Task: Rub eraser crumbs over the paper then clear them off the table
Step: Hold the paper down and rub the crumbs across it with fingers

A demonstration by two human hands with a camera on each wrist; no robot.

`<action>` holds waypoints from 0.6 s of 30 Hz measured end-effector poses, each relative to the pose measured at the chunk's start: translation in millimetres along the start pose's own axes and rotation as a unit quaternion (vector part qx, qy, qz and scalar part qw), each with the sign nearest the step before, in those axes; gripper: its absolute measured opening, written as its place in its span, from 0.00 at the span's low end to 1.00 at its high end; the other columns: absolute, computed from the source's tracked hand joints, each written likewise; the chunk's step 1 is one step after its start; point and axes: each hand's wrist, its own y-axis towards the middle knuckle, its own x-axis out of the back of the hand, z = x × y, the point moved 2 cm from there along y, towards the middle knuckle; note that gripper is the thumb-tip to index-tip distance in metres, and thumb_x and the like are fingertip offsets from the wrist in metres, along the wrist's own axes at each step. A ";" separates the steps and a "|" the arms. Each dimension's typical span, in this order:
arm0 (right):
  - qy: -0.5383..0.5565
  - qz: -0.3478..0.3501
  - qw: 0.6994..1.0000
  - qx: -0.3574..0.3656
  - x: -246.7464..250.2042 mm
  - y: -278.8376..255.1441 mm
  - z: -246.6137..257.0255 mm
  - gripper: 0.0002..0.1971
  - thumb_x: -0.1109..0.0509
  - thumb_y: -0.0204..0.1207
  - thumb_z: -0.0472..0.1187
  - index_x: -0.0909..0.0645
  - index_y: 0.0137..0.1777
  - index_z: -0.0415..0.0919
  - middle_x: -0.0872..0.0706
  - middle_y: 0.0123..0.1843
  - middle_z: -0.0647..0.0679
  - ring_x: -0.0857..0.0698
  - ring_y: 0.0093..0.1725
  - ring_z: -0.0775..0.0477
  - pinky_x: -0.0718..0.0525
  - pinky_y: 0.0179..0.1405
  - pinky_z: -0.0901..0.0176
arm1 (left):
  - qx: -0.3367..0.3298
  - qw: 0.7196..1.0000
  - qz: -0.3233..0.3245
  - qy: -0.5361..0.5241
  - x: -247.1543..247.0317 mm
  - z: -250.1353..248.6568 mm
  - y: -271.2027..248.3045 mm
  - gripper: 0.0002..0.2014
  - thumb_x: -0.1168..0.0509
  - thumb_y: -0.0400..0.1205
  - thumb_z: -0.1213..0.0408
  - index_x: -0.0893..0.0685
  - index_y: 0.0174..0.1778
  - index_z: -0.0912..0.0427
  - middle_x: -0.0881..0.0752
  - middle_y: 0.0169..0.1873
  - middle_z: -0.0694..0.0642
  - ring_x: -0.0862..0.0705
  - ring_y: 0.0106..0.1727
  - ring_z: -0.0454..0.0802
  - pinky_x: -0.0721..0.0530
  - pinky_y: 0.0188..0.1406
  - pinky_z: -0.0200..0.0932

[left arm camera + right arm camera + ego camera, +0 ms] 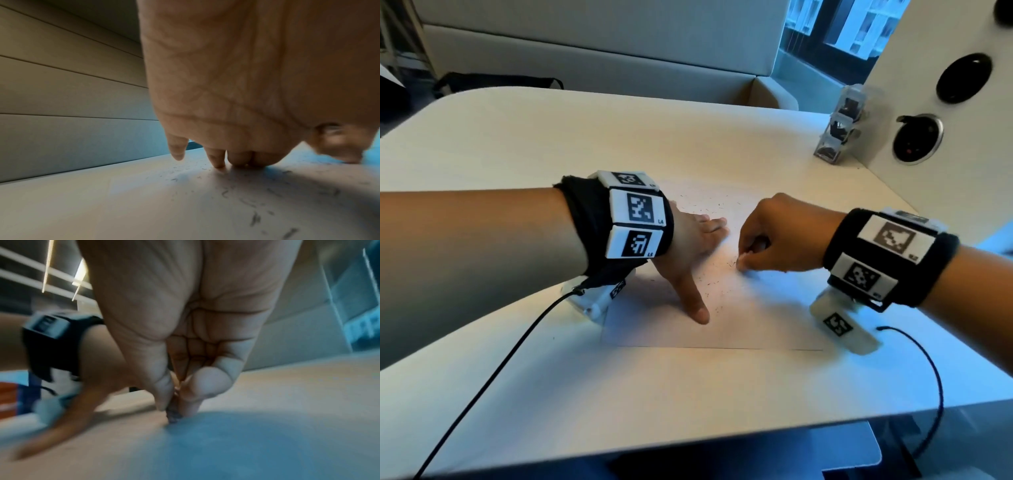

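A white sheet of paper (756,318) lies flat on the table, strewn with small dark eraser crumbs (709,281). My left hand (698,240) presses flat on the paper's left part, fingers straight and thumb spread toward me. The crumbs (255,217) show close under that palm (236,97) in the left wrist view. My right hand (767,243) is curled, its fingertips pinching a small eraser (173,416) down against the paper just right of the left hand. The eraser's tip looks grey and dirty; most of it is hidden by the fingers (193,402).
The pale table (551,144) runs to a front edge near me. A clear plastic dispenser (839,126) stands at the back right against a white panel with round sockets (917,140). Black cables (493,373) trail from both wristbands across the table.
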 end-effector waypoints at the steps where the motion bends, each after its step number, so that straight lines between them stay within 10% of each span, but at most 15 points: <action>1: -0.019 -0.019 1.000 -0.005 1.0 1.3 -3.3 0.07 0.23 0.74 0.45 0.08 0.45 0.43 0.12 0.32 0.57 0.17 0.27 0.62 0.19 0.32 0.69 | 0.000 1.000 0.002 0.002 0.8 -0.7 -0.6 0.68 0.35 0.64 0.24 0.71 0.83 0.54 0.69 0.83 0.46 0.63 0.85 0.44 0.58 0.83 0.59; 7: 0.045 0.062 0.996 0.034 -10.2 -11.8 16.4 0.05 0.22 0.74 0.44 0.08 0.43 0.42 0.09 0.33 0.51 0.13 0.27 0.55 0.12 0.30 0.65 | -0.009 1.000 0.001 -0.022 -2.9 4.2 2.1 0.70 0.33 0.60 0.22 0.70 0.83 0.52 0.68 0.84 0.46 0.63 0.84 0.43 0.57 0.83 0.60; 11: 0.010 -0.013 1.000 -0.015 2.4 0.6 -7.6 0.06 0.22 0.73 0.43 0.09 0.41 0.41 0.12 0.27 0.55 0.14 0.24 0.56 0.08 0.37 0.55 | 0.000 1.000 0.006 -0.002 0.6 0.7 -2.7 0.68 0.35 0.63 0.23 0.71 0.83 0.53 0.69 0.83 0.45 0.63 0.84 0.44 0.58 0.83 0.61; 18: 0.064 0.074 0.995 0.016 -9.2 -9.4 8.4 0.06 0.21 0.73 0.43 0.09 0.41 0.41 0.09 0.30 0.51 0.14 0.24 0.57 0.14 0.28 0.66 | -0.002 1.000 0.008 -0.012 -0.7 1.8 -1.8 0.69 0.34 0.62 0.23 0.72 0.83 0.53 0.69 0.83 0.46 0.64 0.84 0.43 0.58 0.83 0.62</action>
